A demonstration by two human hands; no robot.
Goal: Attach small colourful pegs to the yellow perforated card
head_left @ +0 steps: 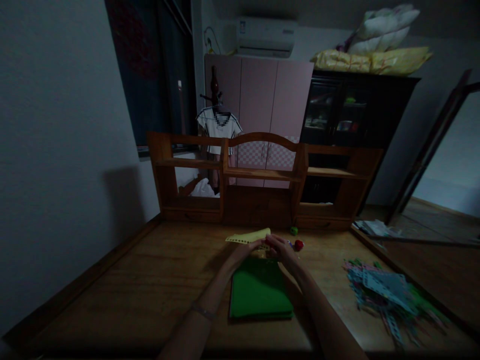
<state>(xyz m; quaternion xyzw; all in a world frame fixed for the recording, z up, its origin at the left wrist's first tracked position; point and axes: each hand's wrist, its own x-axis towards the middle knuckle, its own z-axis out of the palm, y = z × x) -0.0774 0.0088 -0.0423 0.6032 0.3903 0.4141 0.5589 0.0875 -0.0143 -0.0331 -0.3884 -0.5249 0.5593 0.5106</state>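
Observation:
Just beyond a green, flat, square stack [260, 290] on the wooden desk, both my hands meet. My left hand [250, 248] is closed on a yellow sheet [249, 236] that has a row of round holes along its edge. My right hand [280, 248] is closed close to the sheet's right end, its fingers pinched together. A bit of red shows at those fingertips, too small and dark to name. To the right of that hand lies a small red object [299, 245], and behind it stands a small green one [294, 231].
A pile of blue, green and pink perforated sheets and scraps [386, 290] spreads over the desk's right side. A wooden shelf unit [262, 173] rises along the desk's back edge. On the left the desk [161, 280] meets a wall.

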